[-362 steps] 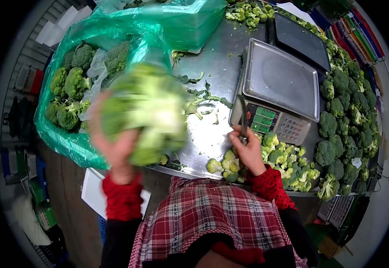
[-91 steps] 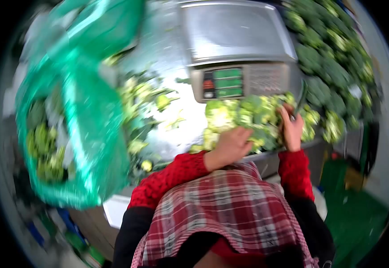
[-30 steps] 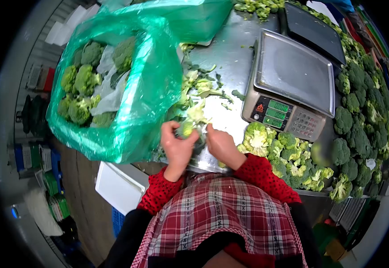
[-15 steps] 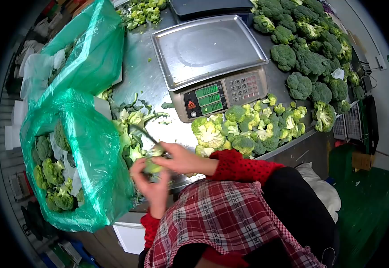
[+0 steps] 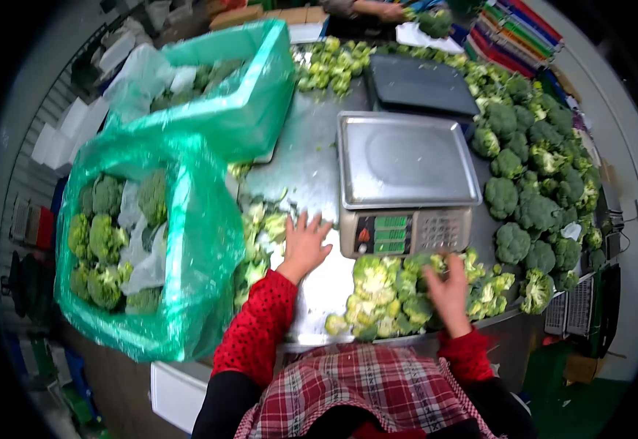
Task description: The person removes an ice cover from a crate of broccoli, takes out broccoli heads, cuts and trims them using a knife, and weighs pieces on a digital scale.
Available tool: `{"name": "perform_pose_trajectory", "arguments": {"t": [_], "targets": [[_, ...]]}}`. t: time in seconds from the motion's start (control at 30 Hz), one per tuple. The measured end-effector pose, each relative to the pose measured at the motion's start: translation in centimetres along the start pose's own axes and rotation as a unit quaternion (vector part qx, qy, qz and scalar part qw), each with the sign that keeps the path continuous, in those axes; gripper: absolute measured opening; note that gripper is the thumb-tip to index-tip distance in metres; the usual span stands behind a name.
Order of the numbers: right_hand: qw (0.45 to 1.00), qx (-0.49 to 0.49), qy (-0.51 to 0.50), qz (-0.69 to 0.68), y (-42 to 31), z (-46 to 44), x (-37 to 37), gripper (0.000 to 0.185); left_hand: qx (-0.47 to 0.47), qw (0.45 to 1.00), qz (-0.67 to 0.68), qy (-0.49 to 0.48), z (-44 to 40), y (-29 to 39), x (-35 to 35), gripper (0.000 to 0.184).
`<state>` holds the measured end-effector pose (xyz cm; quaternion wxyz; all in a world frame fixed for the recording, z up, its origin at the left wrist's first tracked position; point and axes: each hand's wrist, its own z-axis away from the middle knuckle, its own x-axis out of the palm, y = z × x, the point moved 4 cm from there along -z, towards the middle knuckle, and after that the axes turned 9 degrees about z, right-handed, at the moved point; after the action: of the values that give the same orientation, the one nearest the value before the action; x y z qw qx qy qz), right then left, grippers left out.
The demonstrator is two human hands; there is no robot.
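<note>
My left hand [image 5: 304, 246] is spread flat over the steel table, between the broccoli trimmings [image 5: 257, 241] and the scale [image 5: 407, 157]; nothing shows in it. Over the right part of a heap of cut broccoli florets [image 5: 376, 285] is my right hand [image 5: 448, 290], slightly blurred. Its fingers are apart and reach the florets, and I see nothing held. The heap lies along the near table edge, just below the scale's lit green display [image 5: 391, 234].
At left stand two crates lined with green plastic, the nearer crate [image 5: 180, 293] holding broccoli heads. Whole broccoli [image 5: 531, 208] is piled at right. Behind the scale is a dark second scale [image 5: 421, 84]. Another person's hand [image 5: 391, 12] is at the far side.
My hands have parted: the left lies flat on the table, the right has moved right to the florets. The knife and the green piece they held are no longer visible. The view has shifted.
</note>
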<state>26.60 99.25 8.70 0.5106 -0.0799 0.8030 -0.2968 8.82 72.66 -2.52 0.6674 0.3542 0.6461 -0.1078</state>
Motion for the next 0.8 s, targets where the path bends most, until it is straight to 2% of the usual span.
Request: {"name": "perform_pose_trajectory", "arguments": {"t": [0.07,0.13,0.17,0.23,0.27,0.33,0.37,0.4,0.43,0.47,0.53,0.6,0.67,0.73,0.77,0.8], "targets": [[0.994,-0.003,-0.073,-0.083,-1.8,0.9,2.5,0.035,0.055,0.997,-0.018,0.060,1.7,0.2,1.2,0.038],[0.988,-0.103,-0.069,-0.091,-3.2,2.1,3.8,0.032,0.042,0.994,-0.028,0.098,4.5,-0.6,-0.8,0.030],[0.986,-0.083,-0.100,-0.104,-3.4,3.2,4.4,0.032,0.028,0.992,-0.026,0.118,6.1,-1.1,-1.4,0.030],[0.978,-0.050,-0.157,-0.127,-4.9,4.1,4.6,0.030,0.001,0.995,-0.053,0.085,8.4,-0.7,-2.7,0.033],[0.973,-0.065,-0.175,-0.135,-5.7,4.2,4.6,0.030,-0.035,0.994,-0.066,0.075,9.7,-0.1,-3.3,0.035],[0.950,0.038,-0.272,-0.150,-6.5,4.6,6.3,0.029,-0.077,0.997,0.024,0.020,11.7,1.4,-4.7,0.039],[0.947,0.028,-0.277,-0.160,-6.7,4.7,6.8,0.028,-0.052,0.994,0.090,0.026,12.5,2.6,-6.2,0.038],[0.934,0.044,-0.268,-0.232,-5.8,5.3,8.1,0.027,-0.048,0.994,0.093,0.040,13.3,3.9,-8.5,0.036],[0.921,0.067,-0.291,-0.248,-6.4,5.2,8.2,0.027,-0.012,0.992,0.108,0.058,13.7,5.1,-12.3,0.033],[0.912,0.095,-0.303,-0.259,-7.0,4.7,8.1,0.027,0.004,0.988,0.119,0.098,14.0,5.9,-16.5,0.032],[0.906,0.073,-0.333,-0.250,-7.7,4.0,8.5,0.027,-0.013,0.974,0.121,0.190,15.3,5.3,-22.8,0.032],[0.904,0.059,-0.348,-0.240,-8.3,3.3,8.6,0.027,-0.059,0.973,0.033,0.222,16.0,1.4,-27.7,0.034],[0.893,0.046,-0.366,-0.256,-10.0,3.0,8.7,0.027,-0.155,0.961,-0.014,0.230,15.1,-4.6,-31.7,0.037],[0.895,0.012,-0.362,-0.258,-10.4,3.4,9.9,0.030,-0.201,0.954,-0.102,0.196,13.5,-11.7,-32.1,0.056],[0.889,0.016,-0.390,-0.241,-10.6,3.8,10.1,0.031,-0.185,0.961,-0.118,0.171,12.4,-15.5,-31.1,0.069],[0.884,-0.044,-0.407,-0.225,-10.4,4.2,10.8,0.032,-0.166,0.966,-0.137,0.145,11.4,-18.6,-29.9,0.081]]}}
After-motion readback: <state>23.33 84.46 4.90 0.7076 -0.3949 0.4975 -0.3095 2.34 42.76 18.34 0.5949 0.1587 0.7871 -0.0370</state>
